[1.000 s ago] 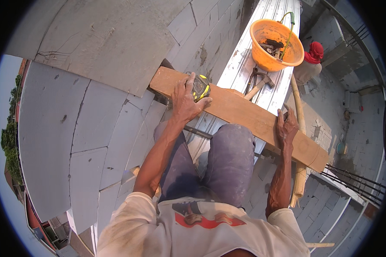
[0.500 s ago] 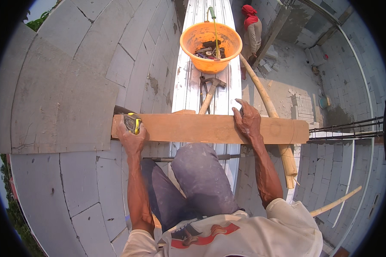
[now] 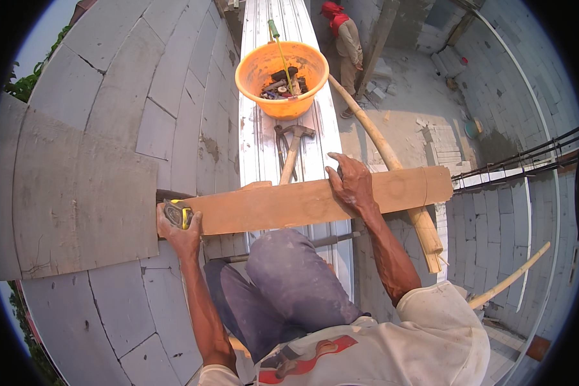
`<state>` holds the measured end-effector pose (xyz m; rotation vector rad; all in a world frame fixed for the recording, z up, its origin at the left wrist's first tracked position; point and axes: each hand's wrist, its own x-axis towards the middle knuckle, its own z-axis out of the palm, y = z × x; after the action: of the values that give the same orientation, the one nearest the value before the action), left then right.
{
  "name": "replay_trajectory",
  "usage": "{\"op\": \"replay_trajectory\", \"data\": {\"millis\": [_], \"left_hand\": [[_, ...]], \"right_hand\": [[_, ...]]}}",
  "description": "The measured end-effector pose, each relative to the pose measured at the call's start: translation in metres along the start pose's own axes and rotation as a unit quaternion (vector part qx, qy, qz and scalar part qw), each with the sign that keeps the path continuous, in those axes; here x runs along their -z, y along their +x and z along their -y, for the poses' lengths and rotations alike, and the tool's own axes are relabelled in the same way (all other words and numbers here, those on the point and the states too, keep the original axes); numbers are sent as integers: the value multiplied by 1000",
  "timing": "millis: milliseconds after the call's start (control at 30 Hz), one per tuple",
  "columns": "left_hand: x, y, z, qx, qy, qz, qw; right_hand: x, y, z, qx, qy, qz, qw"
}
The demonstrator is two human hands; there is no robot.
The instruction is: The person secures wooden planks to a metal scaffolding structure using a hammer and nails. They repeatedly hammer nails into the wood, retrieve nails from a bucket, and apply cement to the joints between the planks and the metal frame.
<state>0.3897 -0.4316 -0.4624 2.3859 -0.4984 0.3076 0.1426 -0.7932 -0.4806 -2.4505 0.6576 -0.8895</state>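
A long brown wooden board (image 3: 270, 209) lies crosswise in front of me above my knee, its left end near the wall. My left hand (image 3: 185, 239) is closed around a black-and-yellow tape measure (image 3: 177, 213) at that left end. Toward the board's right part, my right hand (image 3: 355, 183) rests on it with the index finger stretched forward and the other fingers curled. A small dark thing shows between its thumb and fingers, too hidden to name. Just beyond the board are a claw hammer (image 3: 292, 149) and dark pincers (image 3: 280, 143).
An orange bucket (image 3: 246, 80) of tools stands on the ribbed metal plank (image 3: 321, 128). A bamboo pole (image 3: 376, 138) passes under the board. Block wall (image 3: 125, 83) and a flat panel (image 3: 83, 193) flank my left. Below right, a person in a red head covering (image 3: 349, 48) stands near rubble.
The board now slants, its left end lower in view and its right end higher. The whole scene has shifted left in view. Both hands keep their places on the board.
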Motion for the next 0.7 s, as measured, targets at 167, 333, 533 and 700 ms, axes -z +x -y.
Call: {"op": "replay_trajectory", "data": {"millis": [167, 333, 533, 700], "left_hand": [[-2, 2, 3, -3, -7, -10, 1000], [-2, 3, 2, 7, 1, 0, 1000], [-3, 3, 4, -1, 11, 4, 1000], [-2, 2, 5, 10, -3, 11, 1000]], "right_hand": [[-2, 1, -4, -5, -2, 23, 1000], [4, 3, 0, -22, -17, 40, 999], [6, 2, -1, -19, -10, 35, 999], [7, 2, 1, -31, 0, 35, 999]]}}
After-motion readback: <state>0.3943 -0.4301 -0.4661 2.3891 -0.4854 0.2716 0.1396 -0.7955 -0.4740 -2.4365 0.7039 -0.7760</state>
